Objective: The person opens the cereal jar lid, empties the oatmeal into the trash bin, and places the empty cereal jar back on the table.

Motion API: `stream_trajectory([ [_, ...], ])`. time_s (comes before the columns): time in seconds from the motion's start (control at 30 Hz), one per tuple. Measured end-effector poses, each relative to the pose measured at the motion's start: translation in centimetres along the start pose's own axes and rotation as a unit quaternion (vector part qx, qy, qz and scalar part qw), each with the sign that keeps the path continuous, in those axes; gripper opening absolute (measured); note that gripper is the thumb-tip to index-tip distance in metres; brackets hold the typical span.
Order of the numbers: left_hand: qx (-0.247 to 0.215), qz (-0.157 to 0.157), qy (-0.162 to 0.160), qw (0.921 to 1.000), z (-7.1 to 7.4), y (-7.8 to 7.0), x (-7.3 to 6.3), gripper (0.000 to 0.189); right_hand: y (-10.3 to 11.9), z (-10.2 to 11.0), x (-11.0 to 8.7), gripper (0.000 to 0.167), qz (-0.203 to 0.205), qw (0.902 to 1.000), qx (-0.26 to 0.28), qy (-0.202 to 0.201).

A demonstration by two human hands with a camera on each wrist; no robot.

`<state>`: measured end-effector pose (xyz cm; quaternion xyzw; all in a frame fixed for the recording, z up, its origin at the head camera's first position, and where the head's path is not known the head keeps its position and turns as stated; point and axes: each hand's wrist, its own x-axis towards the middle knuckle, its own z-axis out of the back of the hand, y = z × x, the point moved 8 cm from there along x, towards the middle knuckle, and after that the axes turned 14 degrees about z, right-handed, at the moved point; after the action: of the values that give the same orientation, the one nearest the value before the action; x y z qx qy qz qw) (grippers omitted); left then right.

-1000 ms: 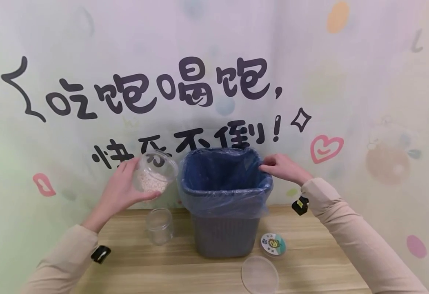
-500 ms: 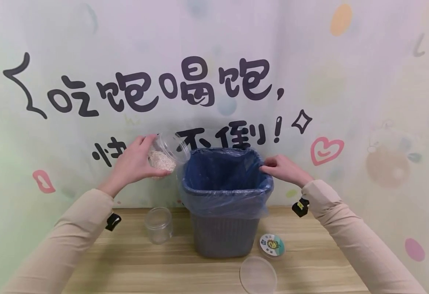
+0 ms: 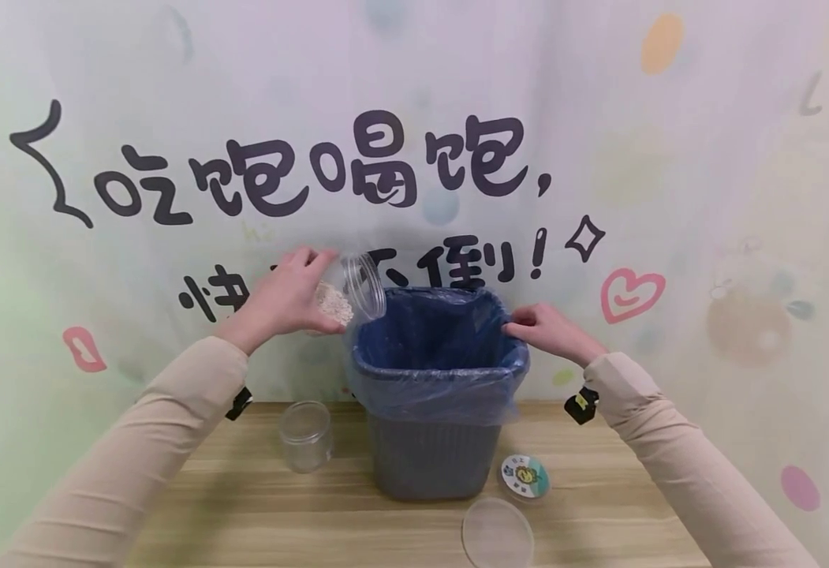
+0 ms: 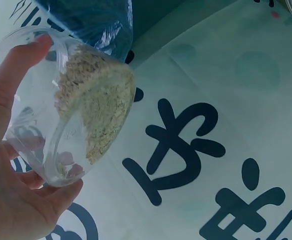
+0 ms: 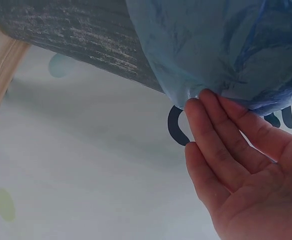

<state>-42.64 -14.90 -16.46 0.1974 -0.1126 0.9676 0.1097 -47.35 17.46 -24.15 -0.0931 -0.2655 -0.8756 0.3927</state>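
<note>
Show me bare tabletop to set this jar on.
Bare tabletop: front left, between left sleeve, standing clear jar and lined bin; a narrower patch between the cartoon-labelled lid and right sleeve. Crowded: the bin's front right, with that lid and the translucent disc close together.

Indoor space, printed backdrop (image 3: 414, 63), wood-grain tabletop (image 3: 300, 521)

Glossy plastic jar (image 4: 68, 107), crinkled plastic liner (image 3: 438, 398)

left hand (image 3: 286, 296) raised, gripping | right hand (image 3: 550, 330) lower, pinching | forearms (image 3: 137, 446) angled inward
</note>
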Motion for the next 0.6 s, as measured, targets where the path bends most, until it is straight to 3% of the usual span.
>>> stream_trajectory([
  [0.2,0.018,0.003,0.000,0.9998,-0.5,-0.7,0.2,0.100,-0.1,-0.2,-0.3,0.022,-0.006,1.0000,0.005,0.003],
  [0.43,0.048,-0.030,-0.007,0.9984,-0.5,-1.8,0.8,0.101,-0.3,0.0,-0.2,0.021,-0.011,0.9999,0.008,-0.003],
  [0.6,0.058,-0.032,0.002,0.9978,-0.4,-2.1,1.0,0.102,-0.2,-0.1,-0.1,0.022,-0.008,1.0000,0.002,-0.002],
])
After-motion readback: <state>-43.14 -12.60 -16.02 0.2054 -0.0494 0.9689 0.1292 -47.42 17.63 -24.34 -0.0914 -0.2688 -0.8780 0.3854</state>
